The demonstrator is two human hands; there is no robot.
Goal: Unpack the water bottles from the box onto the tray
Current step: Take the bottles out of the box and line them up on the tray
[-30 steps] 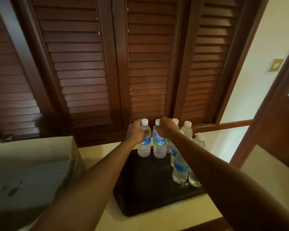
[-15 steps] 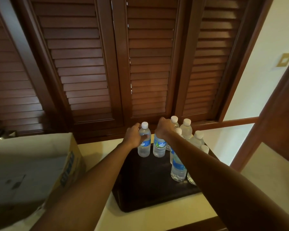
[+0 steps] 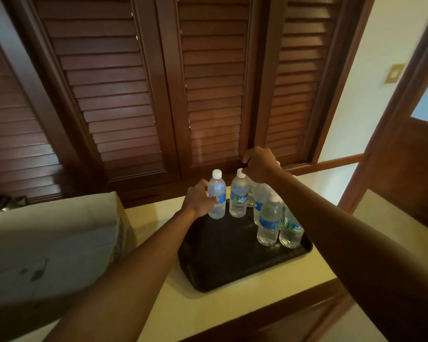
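A black tray (image 3: 223, 265) lies on a cream counter (image 3: 208, 314). Several clear water bottles with white caps and blue labels stand on it. My left hand (image 3: 198, 199) wraps the side of the far-left bottle (image 3: 218, 206), which stands upright at the tray's back edge. Beside it stands a second bottle (image 3: 238, 196). My right hand (image 3: 258, 165) hovers just above and to the right of its cap, fingers loosely curled and holding nothing. More bottles (image 3: 269, 224) cluster on the tray's right side, partly behind my right forearm. The cardboard box (image 3: 59, 233) sits to the left.
Dark wooden louvred doors (image 3: 208, 95) rise right behind the counter. A wooden door frame (image 3: 391, 149) stands at the right, with a brass wall switch (image 3: 394, 73) on the pale wall. The counter's front edge has a dark wood trim (image 3: 282, 314).
My right hand has lifted off the second bottle's cap and moved up to the right, leaving that bottle standing. My left hand has slid lower on the left bottle, now resting on the tray.
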